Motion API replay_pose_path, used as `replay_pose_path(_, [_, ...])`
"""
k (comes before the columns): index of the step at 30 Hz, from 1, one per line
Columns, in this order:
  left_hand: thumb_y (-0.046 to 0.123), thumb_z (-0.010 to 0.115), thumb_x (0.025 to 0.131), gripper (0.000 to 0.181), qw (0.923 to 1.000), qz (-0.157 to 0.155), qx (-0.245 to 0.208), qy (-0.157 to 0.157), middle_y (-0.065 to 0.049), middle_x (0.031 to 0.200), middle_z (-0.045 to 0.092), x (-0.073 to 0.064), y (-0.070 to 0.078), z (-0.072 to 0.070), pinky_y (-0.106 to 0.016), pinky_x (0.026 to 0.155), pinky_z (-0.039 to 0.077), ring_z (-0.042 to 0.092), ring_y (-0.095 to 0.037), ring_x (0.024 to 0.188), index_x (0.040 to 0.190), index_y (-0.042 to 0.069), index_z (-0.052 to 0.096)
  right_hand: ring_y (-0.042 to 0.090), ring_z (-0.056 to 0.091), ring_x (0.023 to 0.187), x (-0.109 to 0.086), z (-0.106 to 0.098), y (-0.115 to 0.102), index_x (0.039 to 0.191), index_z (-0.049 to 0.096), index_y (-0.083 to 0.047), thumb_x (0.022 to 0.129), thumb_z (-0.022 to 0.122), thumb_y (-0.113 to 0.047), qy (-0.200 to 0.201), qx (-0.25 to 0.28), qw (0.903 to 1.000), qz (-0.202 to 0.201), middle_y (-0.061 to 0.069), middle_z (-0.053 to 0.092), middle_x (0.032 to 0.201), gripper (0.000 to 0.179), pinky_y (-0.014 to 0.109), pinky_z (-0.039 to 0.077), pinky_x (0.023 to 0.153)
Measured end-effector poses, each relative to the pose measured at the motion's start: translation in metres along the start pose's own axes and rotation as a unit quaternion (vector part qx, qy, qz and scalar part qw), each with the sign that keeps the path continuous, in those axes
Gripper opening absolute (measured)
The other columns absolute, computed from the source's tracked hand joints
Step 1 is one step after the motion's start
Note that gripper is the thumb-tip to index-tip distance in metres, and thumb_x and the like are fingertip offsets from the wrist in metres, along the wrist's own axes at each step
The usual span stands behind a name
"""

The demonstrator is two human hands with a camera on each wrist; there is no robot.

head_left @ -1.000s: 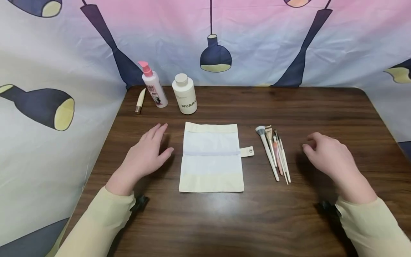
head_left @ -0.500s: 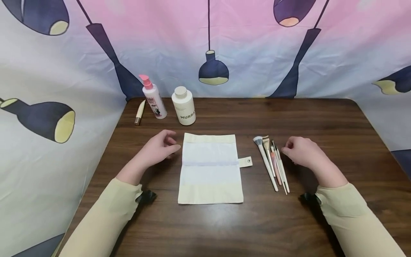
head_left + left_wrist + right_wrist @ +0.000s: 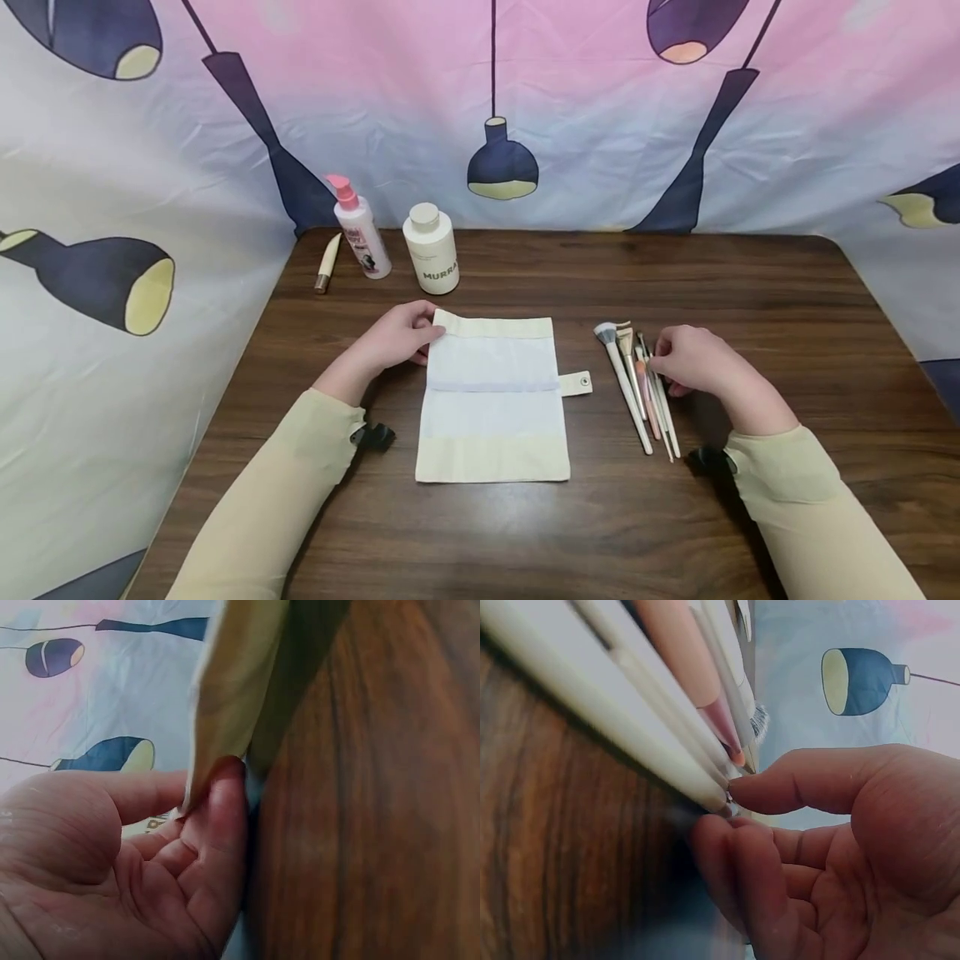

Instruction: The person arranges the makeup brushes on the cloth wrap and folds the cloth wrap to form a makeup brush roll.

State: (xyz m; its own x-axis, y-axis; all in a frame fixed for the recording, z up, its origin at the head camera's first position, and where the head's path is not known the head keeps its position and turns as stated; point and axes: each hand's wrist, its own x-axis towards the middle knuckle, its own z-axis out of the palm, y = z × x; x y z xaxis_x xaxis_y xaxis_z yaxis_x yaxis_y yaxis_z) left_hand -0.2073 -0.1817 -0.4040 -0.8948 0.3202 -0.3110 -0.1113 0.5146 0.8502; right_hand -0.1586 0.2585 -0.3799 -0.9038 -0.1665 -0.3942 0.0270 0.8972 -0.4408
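Observation:
A cream fabric brush roll (image 3: 491,412) with a white lining lies unfolded in the middle of the table, its snap tab (image 3: 576,383) pointing right. At its upper left corner my left hand (image 3: 399,337) pinches the fabric between thumb and fingers; the left wrist view shows that edge (image 3: 232,697) lifted off the wood. Right of the roll lies a bundle of makeup brushes (image 3: 626,392), with white, pink and gold parts. My right hand (image 3: 696,360) pinches the rightmost white makeup brush (image 3: 630,720) near its upper end, thumb above and fingers below. Its tip is hidden by the fingers.
Behind the left hand stand a white bottle (image 3: 432,254) and a pink-topped pump bottle (image 3: 362,233). A cream tube (image 3: 327,262) with a brown cap lies left of them. A lamp-patterned curtain (image 3: 585,108) hangs behind the brown table (image 3: 495,542).
My left hand has moved right to the roll's upper left corner and taken hold of it. My right hand has come left to the brushes and now pinches one.

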Motion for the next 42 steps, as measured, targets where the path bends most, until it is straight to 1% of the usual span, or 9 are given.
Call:
replay_pose_path(4, [0.016,0.058,0.106,0.029,1.0000,0.001,-0.001,0.004,-0.011,0.089,0.063,0.003,0.000,0.003,-0.036,0.067,0.063,0.067,-0.020,0.075,0.131,0.001,0.056,0.013,0.068,0.056,-0.001,-0.001,-0.002,0.094,0.060,0.001,0.095,0.060,-0.019,0.000,0.000,1.0000,0.000,0.009,0.065,0.073,0.020,0.032,0.056,0.059])
replay_pose_path(9, [0.014,0.058,0.105,0.034,0.9999,-0.003,-0.014,0.000,-0.013,0.094,0.067,0.001,-0.001,0.004,-0.035,0.067,0.063,0.068,-0.019,0.077,0.137,0.003,0.054,0.012,0.068,0.055,-0.003,0.001,0.000,0.098,0.060,0.003,0.098,0.059,-0.020,-0.007,0.000,1.0000,0.005,0.009,0.065,0.072,0.023,0.031,0.057,0.059])
replay_pose_path(18, [0.009,0.058,0.104,0.043,0.9983,0.030,-0.049,-0.010,-0.013,0.091,0.070,0.010,0.004,-0.002,-0.036,0.067,0.062,0.071,-0.021,0.077,0.146,0.018,0.054,0.012,0.068,0.056,-0.002,-0.008,0.001,0.104,0.060,0.006,0.099,0.058,-0.026,0.007,-0.041,0.9990,0.015,0.006,0.066,0.070,0.032,0.036,0.056,0.068])
replay_pose_path(25, [0.007,0.058,0.104,0.041,0.9984,0.026,-0.050,-0.008,-0.013,0.092,0.070,0.012,0.000,-0.003,-0.034,0.065,0.061,0.070,-0.020,0.074,0.145,0.015,0.056,0.012,0.067,0.055,0.003,-0.007,-0.004,0.083,0.058,-0.004,0.095,0.054,-0.030,0.003,-0.064,0.9978,0.017,0.001,0.066,0.059,0.029,0.035,0.051,0.069])
replay_pose_path(28, [0.007,0.058,0.104,0.040,0.9983,0.030,-0.051,-0.001,-0.015,0.092,0.070,0.012,-0.001,-0.003,-0.034,0.064,0.061,0.070,-0.021,0.074,0.144,0.015,0.057,0.013,0.067,0.056,0.004,-0.007,-0.003,0.083,0.057,-0.005,0.096,0.053,-0.030,0.009,-0.057,0.9983,0.012,0.002,0.066,0.060,0.029,0.034,0.049,0.069])
replay_pose_path(31, [0.007,0.058,0.104,0.041,0.9984,0.025,-0.050,-0.006,-0.015,0.094,0.071,0.012,-0.004,-0.002,-0.033,0.066,0.061,0.070,-0.020,0.075,0.145,0.014,0.056,0.015,0.067,0.058,0.004,-0.007,0.002,0.089,0.058,-0.001,0.098,0.052,-0.026,0.006,-0.007,0.9999,0.004,0.004,0.065,0.064,0.027,0.035,0.053,0.065])
replay_pose_path(34, [0.007,0.058,0.104,0.042,0.9986,0.015,-0.049,-0.013,-0.014,0.093,0.071,0.012,-0.009,-0.001,-0.033,0.067,0.061,0.071,-0.019,0.076,0.146,0.013,0.055,0.017,0.065,0.060,0.004,-0.006,0.009,0.090,0.056,0.001,0.098,0.051,-0.019,0.003,0.078,0.9970,-0.005,0.006,0.063,0.068,0.022,0.033,0.056,0.060])
replay_pose_path(37, [0.008,0.058,0.104,0.042,0.9986,0.019,-0.048,-0.010,-0.014,0.094,0.071,0.011,-0.010,-0.001,-0.033,0.067,0.062,0.071,-0.019,0.077,0.146,0.013,0.055,0.017,0.063,0.063,0.005,-0.006,0.012,0.096,0.054,0.004,0.097,0.050,-0.012,0.010,0.179,0.9836,-0.021,0.005,0.060,0.071,0.017,0.032,0.058,0.058])
replay_pose_path(42, [0.008,0.058,0.104,0.041,0.9988,0.019,-0.044,-0.005,-0.014,0.095,0.071,0.009,-0.014,-0.001,-0.034,0.067,0.062,0.071,-0.020,0.078,0.145,0.013,0.056,0.014,0.062,0.066,0.011,-0.003,0.008,0.111,0.050,0.010,0.099,0.048,-0.006,0.011,0.306,0.9499,-0.060,0.002,0.054,0.074,0.021,0.031,0.060,0.061])
